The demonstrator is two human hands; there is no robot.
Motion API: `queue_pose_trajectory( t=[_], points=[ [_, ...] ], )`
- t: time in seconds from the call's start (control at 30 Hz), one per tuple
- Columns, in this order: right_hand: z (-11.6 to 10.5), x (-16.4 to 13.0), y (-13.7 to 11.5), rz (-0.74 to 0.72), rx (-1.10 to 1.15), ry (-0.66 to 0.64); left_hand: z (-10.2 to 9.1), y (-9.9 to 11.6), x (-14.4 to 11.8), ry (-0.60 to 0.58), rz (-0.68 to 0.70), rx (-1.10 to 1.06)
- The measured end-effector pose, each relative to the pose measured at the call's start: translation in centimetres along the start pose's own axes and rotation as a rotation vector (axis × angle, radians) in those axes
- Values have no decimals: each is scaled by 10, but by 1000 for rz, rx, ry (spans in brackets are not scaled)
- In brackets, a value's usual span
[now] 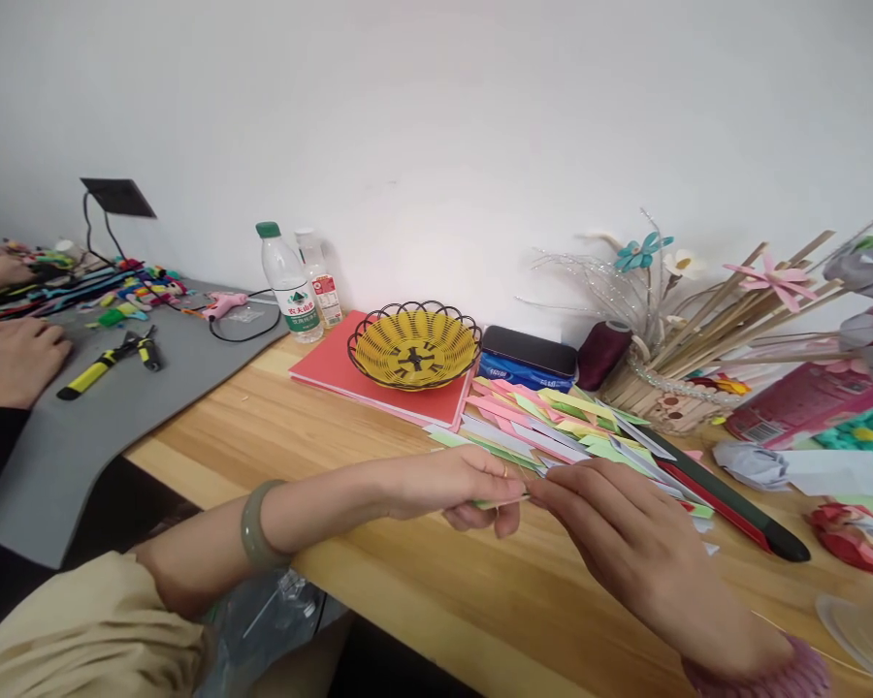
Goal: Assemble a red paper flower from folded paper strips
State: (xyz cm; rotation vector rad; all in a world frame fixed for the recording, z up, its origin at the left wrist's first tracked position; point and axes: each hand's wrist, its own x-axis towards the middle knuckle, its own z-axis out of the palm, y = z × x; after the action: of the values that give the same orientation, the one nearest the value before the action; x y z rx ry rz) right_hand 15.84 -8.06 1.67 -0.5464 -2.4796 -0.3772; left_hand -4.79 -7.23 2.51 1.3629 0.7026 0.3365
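Observation:
Over the front part of the wooden table, my left hand [455,488] is closed on a small light-green paper strip [501,501], thumb on top. A green bangle [253,523] circles that wrist. My right hand [618,528] meets it fingertip to fingertip, its fingers pressed together at the strip's right end; the thumb and the exact grip are hidden. Just behind both hands lies a loose heap of cut paper strips [553,419] in pink, yellow, green and white. A long dark-green and red tool [727,504] with a black tip rests beside the heap.
A yellow woven basket [436,339] sits on red paper sheets [320,366]. Two bottles [291,291] stand by the wall. At right are a holder [662,396] of sticks and craft flowers, and a clear spool [862,635]. Another person's hands [21,359] rest near yellow-black pliers [91,376].

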Motion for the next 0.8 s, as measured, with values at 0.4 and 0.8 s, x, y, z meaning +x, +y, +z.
queue_pose_trajectory(
  t=[0.4, 0.8],
  points=[
    [32, -9, 1, 361, 197, -15, -42, -35, -3, 440, 74, 1288],
    [60, -16, -28, 315, 159, -152, -29, -55, 4, 505, 131, 1101]
  ],
)
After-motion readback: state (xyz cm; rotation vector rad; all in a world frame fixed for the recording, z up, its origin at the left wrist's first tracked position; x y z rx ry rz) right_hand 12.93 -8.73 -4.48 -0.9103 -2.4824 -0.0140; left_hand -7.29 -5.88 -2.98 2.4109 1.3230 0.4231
